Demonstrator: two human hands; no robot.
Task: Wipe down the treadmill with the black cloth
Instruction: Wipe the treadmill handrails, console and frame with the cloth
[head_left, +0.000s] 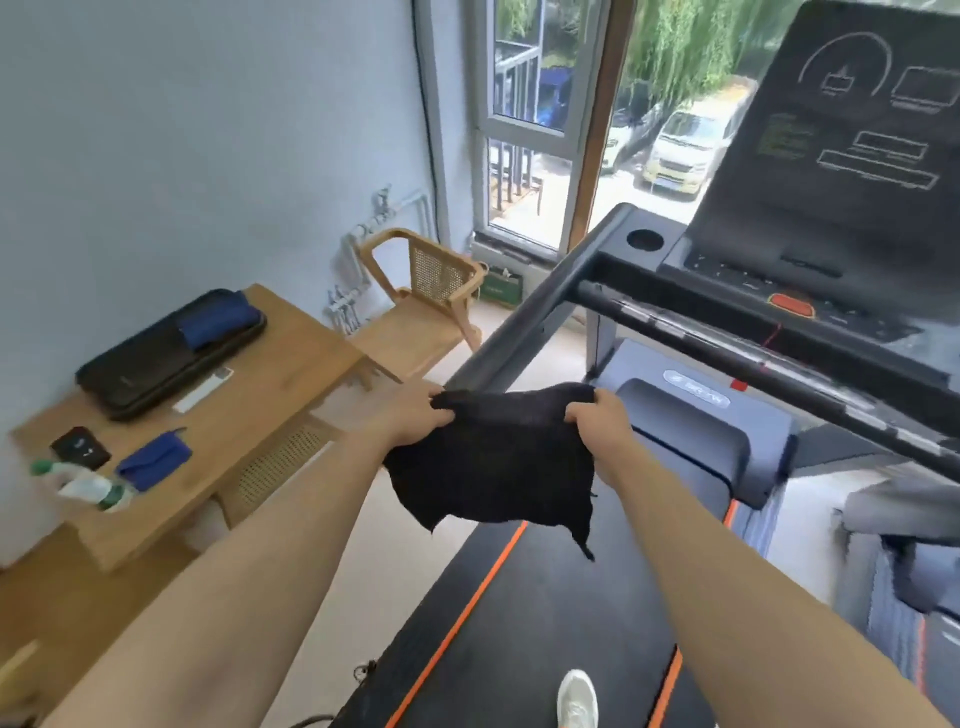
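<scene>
The black cloth (493, 462) hangs spread in the air between both hands, just in front of the treadmill's left handrail (524, 317). My left hand (415, 415) pinches its upper left corner and my right hand (602, 421) pinches its upper right corner. The treadmill (753, 358) fills the right half of the view, with a dark console at the top right, a black crossbar, a grey motor cover and a black belt with orange stripes (545, 623). One white shoe (576, 699) stands on the belt.
To the left stands a wooden table (291, 374) with a black case (166, 358), a blue cloth (153, 460), a small black device (80, 449) and a spray bottle (88, 486). A wooden chair (431, 296) sits by the window.
</scene>
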